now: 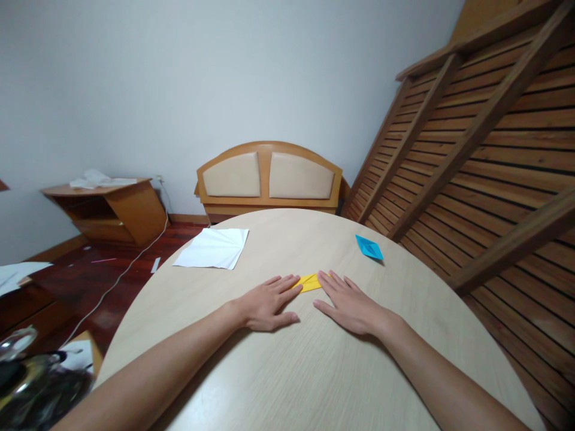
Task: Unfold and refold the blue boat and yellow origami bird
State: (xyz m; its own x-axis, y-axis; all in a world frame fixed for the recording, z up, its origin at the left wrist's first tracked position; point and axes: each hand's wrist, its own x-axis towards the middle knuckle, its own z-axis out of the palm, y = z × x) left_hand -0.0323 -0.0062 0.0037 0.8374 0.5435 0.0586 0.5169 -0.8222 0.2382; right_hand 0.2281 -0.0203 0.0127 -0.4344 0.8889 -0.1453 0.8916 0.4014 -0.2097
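Note:
A folded piece of yellow paper (309, 282) lies flat near the middle of the round table (278, 377). My left hand (272, 302) rests palm down with its fingertips over the paper's left end. On the right end press the fingertips of my right hand (345, 302), also flat with the fingers stretched out. Both ends of the yellow paper are hidden under the fingers; creases show on its middle part. Farther back on the right sits a folded blue paper shape (369, 247), apart from my hands.
A creased white sheet (213, 248) lies at the table's back left. Beyond the table stands a padded headboard (269, 173). Wooden slats (494, 143) lean along the right side. At left are a low cabinet (121, 209) and a white cable (117, 284) on the floor.

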